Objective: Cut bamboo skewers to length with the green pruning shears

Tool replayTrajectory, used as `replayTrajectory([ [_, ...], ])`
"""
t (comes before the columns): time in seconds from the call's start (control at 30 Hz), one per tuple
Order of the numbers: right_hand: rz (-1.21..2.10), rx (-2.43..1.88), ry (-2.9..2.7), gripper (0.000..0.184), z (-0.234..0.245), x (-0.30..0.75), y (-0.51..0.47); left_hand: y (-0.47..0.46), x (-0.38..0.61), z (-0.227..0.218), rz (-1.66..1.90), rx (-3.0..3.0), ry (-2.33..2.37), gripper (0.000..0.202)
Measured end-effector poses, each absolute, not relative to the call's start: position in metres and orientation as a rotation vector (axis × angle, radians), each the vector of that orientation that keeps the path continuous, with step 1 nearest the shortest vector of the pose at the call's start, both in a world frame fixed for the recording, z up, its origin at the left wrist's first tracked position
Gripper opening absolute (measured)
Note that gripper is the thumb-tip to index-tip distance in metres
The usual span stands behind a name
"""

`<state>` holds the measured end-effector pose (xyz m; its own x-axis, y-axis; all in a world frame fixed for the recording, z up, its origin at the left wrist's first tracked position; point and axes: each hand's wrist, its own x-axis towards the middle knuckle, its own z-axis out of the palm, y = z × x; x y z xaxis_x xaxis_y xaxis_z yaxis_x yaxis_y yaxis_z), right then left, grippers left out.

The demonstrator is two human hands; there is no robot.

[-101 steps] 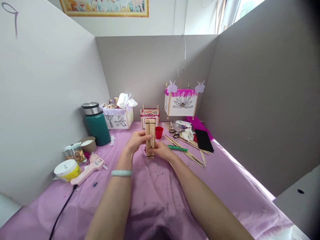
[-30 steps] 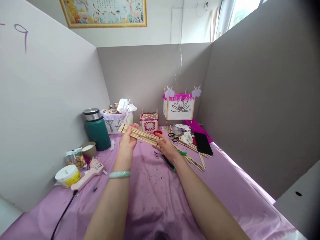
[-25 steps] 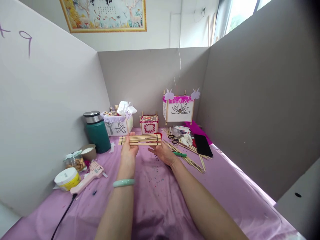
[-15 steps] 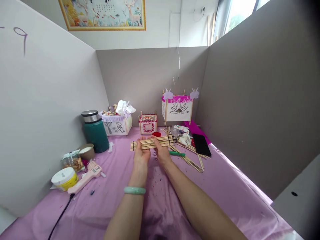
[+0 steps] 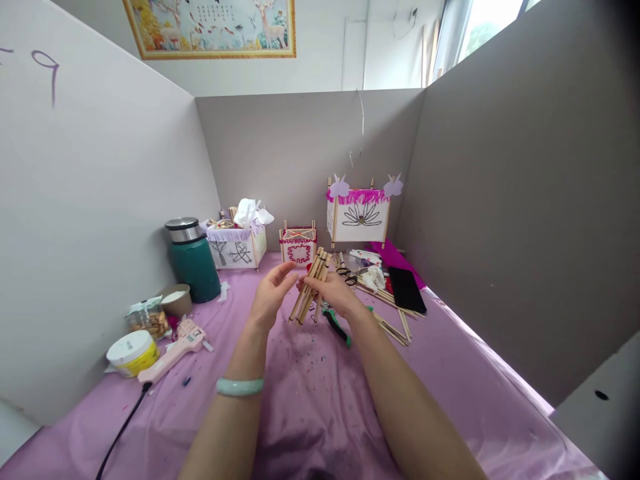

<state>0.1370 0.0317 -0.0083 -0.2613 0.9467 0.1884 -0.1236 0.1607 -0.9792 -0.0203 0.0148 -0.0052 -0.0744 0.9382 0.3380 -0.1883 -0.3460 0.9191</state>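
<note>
A bundle of thin wooden sticks (image 5: 310,287) with dark bands near its ends is tilted steeply over the middle of the table. My right hand (image 5: 333,291) is closed around it from the right side. My left hand (image 5: 273,293) is apart from the bundle on its left, fingers spread and holding nothing. Just below the right hand, green-and-black handled pliers (image 5: 337,325) lie on the cloth, partly covered by the hand and wrist. Black-handled scissors (image 5: 347,275) rest just beyond the right hand.
A pink glue gun (image 5: 177,352), a tub (image 5: 131,353) and a teal flask (image 5: 195,267) stand left on the purple cloth (image 5: 310,413). Decorated paper boxes (image 5: 299,248) line the back. Loose sticks (image 5: 393,330) and a black phone (image 5: 407,291) lie right. Partitions enclose three sides.
The stick bundle has turned from nearly level to steeply tilted. My left hand has let go and moved left, while my right hand keeps its hold. The pliers are now more visible.
</note>
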Motion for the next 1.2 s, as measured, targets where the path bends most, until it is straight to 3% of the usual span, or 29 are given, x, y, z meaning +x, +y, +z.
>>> replayTrajectory([
  [0.17, 1.281, -0.702, -1.611, 0.024, -0.01, 0.117, 0.03, 0.014, -0.009, 0.018, 1.224, 1.484, 0.742, 0.057],
  [0.3, 1.303, -0.541, -1.571, 0.035, -0.018, 0.109, 0.028, 0.02, -0.009, 0.018, 1.13, 1.525, 0.785, 0.045],
  [0.43, 1.335, -0.569, -1.506, 0.038, -0.031, 0.106, 0.03, 0.023, -0.009, 0.012, 1.223, 1.504, 0.804, 0.027],
  [0.57, 1.357, -0.605, -1.423, 0.034, -0.046, 0.102, 0.038, 0.025, -0.008, 0.009, 1.413, 1.41, 0.752, 0.034],
  [0.77, 1.475, -0.504, -1.256, 0.043, -0.073, 0.088, 0.045, 0.027, -0.011, -0.001, 1.406, 1.362, 0.703, 0.036],
  [0.9, 1.462, -0.535, -1.323, 0.037, -0.073, 0.092, 0.045, 0.03, -0.013, -0.009, 1.442, 1.337, 0.614, 0.034],
  [1.0, 1.324, -0.619, -1.491, 0.033, -0.06, 0.112, 0.048, 0.031, -0.013, -0.007, 1.556, 1.285, 0.568, 0.028],
  [1.2, 0.494, -1.29, -2.089, 0.014, -0.045, 0.152, 0.048, 0.034, -0.007, -0.009, 1.594, 1.282, 0.654, 0.035],
])
